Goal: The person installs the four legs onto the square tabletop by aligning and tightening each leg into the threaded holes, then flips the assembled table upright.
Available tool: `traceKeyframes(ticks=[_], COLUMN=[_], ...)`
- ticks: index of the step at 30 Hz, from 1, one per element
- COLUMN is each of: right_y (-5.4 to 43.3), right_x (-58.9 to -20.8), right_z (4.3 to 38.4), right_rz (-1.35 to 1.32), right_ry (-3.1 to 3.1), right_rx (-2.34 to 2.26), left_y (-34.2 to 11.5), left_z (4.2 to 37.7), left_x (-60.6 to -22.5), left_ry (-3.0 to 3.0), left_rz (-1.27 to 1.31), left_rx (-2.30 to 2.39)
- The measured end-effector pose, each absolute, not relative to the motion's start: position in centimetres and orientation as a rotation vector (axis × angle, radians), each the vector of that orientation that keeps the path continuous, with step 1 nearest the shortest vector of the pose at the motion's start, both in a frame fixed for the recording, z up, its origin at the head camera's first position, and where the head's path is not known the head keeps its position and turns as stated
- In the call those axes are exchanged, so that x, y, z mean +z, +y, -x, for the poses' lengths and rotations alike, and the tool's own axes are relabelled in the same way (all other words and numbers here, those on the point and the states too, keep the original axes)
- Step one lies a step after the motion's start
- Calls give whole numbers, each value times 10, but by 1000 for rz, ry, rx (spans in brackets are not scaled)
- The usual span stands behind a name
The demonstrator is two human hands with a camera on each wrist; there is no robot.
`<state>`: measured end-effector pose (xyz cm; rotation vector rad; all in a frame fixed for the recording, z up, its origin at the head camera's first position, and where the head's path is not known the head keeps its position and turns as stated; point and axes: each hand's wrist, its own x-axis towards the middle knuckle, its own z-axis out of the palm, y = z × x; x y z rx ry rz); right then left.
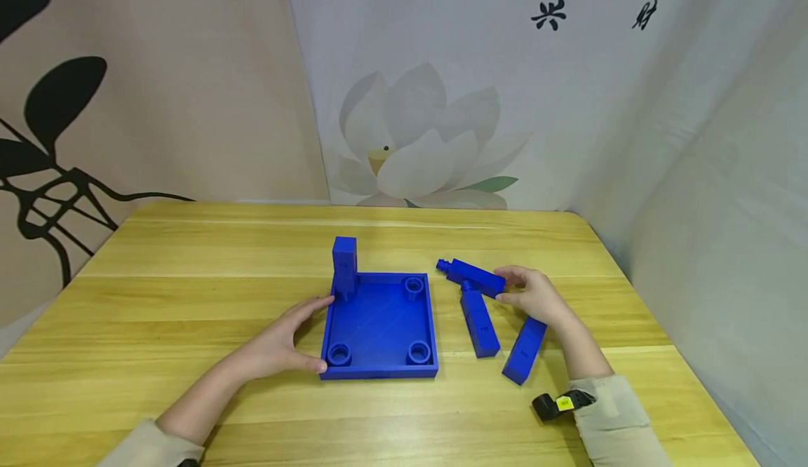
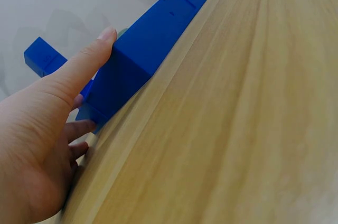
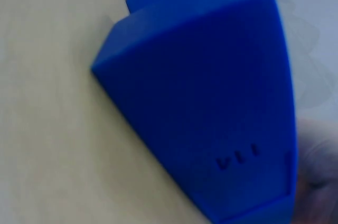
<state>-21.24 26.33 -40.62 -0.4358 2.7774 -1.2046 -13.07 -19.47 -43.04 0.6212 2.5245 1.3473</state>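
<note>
A shallow blue square tray (image 1: 381, 320) lies on the table, with round sockets in three corners and a blue square post (image 1: 344, 264) upright in the back-left one. My left hand (image 1: 274, 348) spans the tray's left side, thumb on the front-left corner and fingertips against the left wall. To the right, my right hand (image 1: 533, 295) pinches the square end of a blue post (image 1: 473, 275), whose ribbed neck points left. A second loose post (image 1: 481, 327) lies just in front of it. Under the right wrist is a third loose post (image 1: 525, 351), which fills much of the right wrist view.
The wooden table (image 1: 252, 256) runs back to a hanging cloth (image 1: 429, 46) printed with a lotus and characters. Black wrist straps show at both cuffs. Some tabletop lies between the tray and the loose posts.
</note>
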Motion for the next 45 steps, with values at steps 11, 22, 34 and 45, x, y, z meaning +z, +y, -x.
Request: traceKeyframes(ticks=[11,22,34,45], right_y=[264,262,257,250], right_x=[-409,-408,-405,-403], right_z=[214,214,213,211], right_rz=[407,361,320,156], right_ry=[2793,2778,2748,2724], right_rx=[-1191,-1237,-1404,-1626], left_y=[-195,-195,-195,-195], left_z=[131,130,131,131], left_x=[-430,-429,-430,-432], left_ry=[2518,2522,2523,2525], left_rz=[-612,-606,-611,-618], left_rx=[1351,1354,1351,1354])
